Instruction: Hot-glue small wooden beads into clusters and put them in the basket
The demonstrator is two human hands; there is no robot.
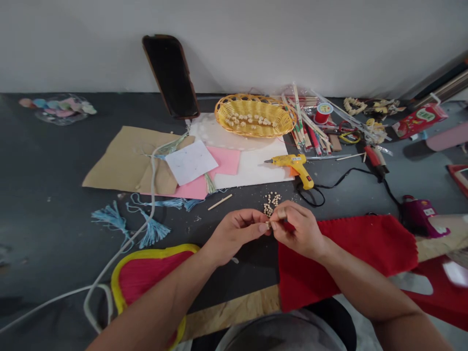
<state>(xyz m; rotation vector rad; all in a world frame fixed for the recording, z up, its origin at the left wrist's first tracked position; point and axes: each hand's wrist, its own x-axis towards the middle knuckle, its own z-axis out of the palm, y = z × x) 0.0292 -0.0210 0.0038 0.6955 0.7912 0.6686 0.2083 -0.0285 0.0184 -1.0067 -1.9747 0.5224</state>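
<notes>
My left hand point(243, 231) and my right hand point(295, 228) meet over the front of the dark table, fingertips pinched together. Between them is a tiny cluster of pale beads point(268, 225), partly covered by the fingers. A wrap like a bandage circles one finger of my right hand. Just beyond the fingertips lies a small pile of loose pale wooden beads point(272, 198). Red felt cloth point(361, 243) spreads under my right wrist. Farther back, a yellow glue gun point(298, 166) rests on its side, and a woven basket point(256, 130) holds several small bead clusters.
A phone point(171, 75) leans against the wall. Brown paper point(120, 161), blue tassels point(151, 233) and a white cable point(146, 219) lie left. Bundled sticks point(303, 126), a red thread spool point(323, 113), red-handled pliers point(376, 160) and a drink carton point(420, 120) are at right.
</notes>
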